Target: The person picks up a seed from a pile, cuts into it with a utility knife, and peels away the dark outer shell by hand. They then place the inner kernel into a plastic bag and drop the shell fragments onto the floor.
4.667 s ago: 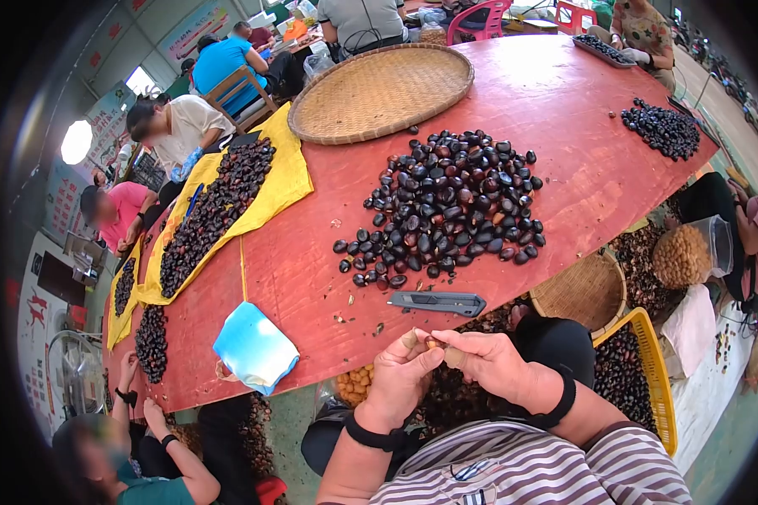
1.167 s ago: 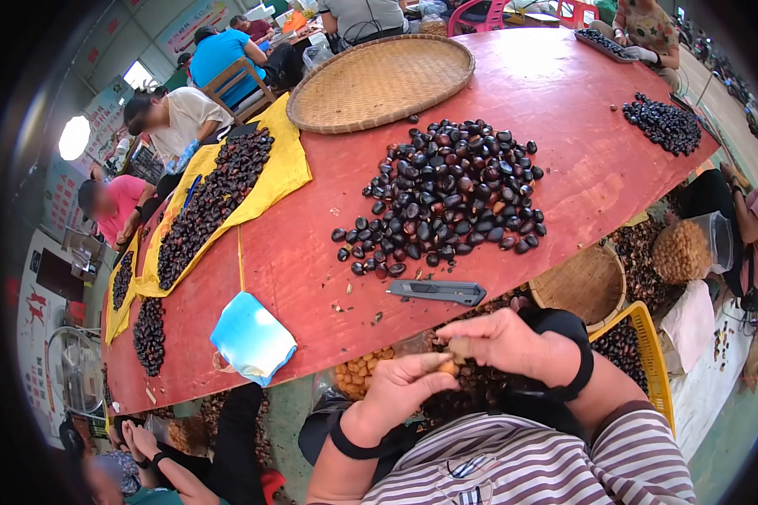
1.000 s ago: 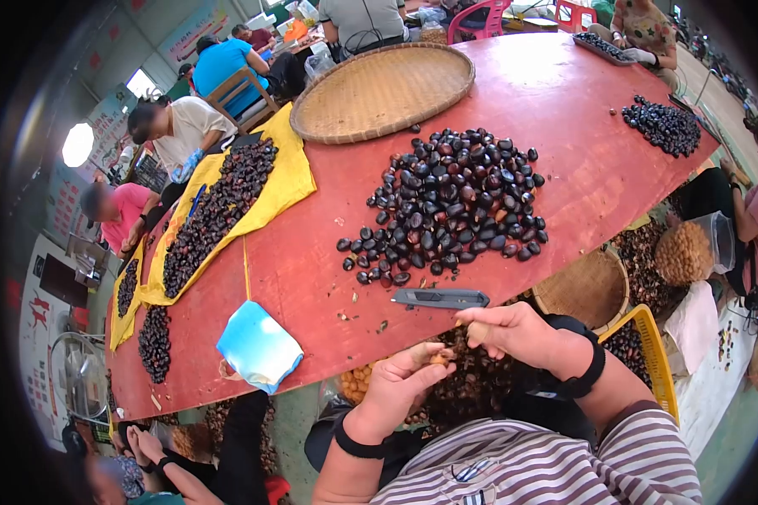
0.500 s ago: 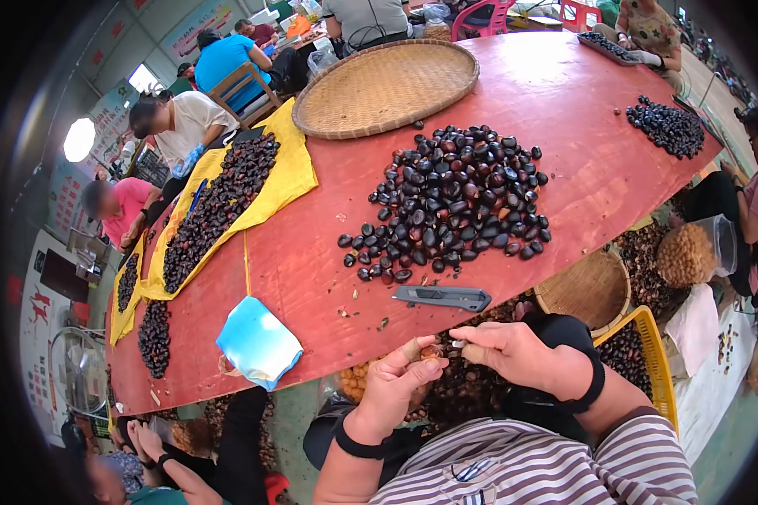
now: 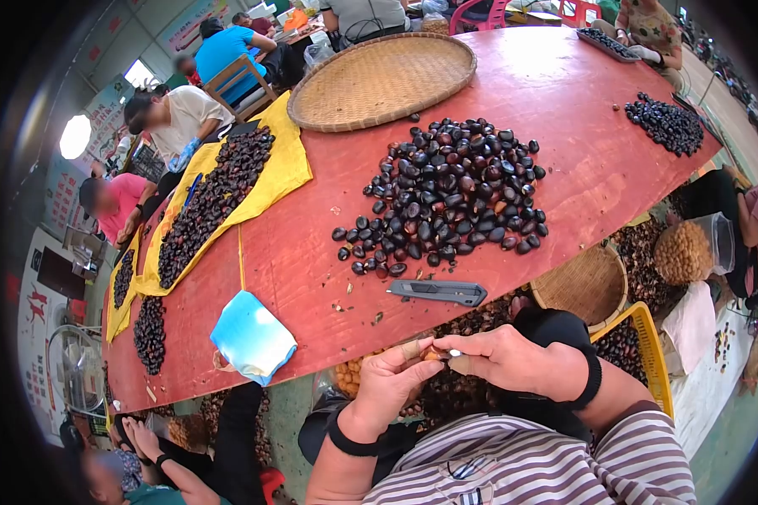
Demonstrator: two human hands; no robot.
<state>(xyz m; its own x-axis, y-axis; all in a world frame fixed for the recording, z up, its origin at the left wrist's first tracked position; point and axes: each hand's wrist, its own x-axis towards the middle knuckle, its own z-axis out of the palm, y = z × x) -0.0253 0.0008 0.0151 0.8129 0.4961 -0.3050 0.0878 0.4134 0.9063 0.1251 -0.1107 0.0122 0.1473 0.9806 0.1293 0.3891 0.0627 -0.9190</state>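
Observation:
My left hand [image 5: 389, 380] is closed in a pinch on a small brownish-orange nut [image 5: 432, 356] beyond the table's near edge. Beside it, my right hand [image 5: 514, 358] pinches a small pale-tipped item [image 5: 454, 353] too small to name. The fingertips of both hands meet around the nut. On the red table [image 5: 312, 311] in front of them lies a grey utility knife [image 5: 437, 291]. Behind the knife spreads a large pile of dark, glossy nuts [image 5: 455, 194]. A blue and white cloth-like item [image 5: 253, 337] lies to the left at the table edge.
A round woven tray [image 5: 383, 80] stands at the back. Yellow sheets [image 5: 290, 156] hold more dark nuts at left. Another pile [image 5: 664, 124] sits at far right. Below are a round basket [image 5: 585, 286] and a yellow crate [image 5: 657, 362]. Several people sit around the table.
My right hand has moved slightly left, and its fingertips now meet those of my left hand. The whole view has shifted a little.

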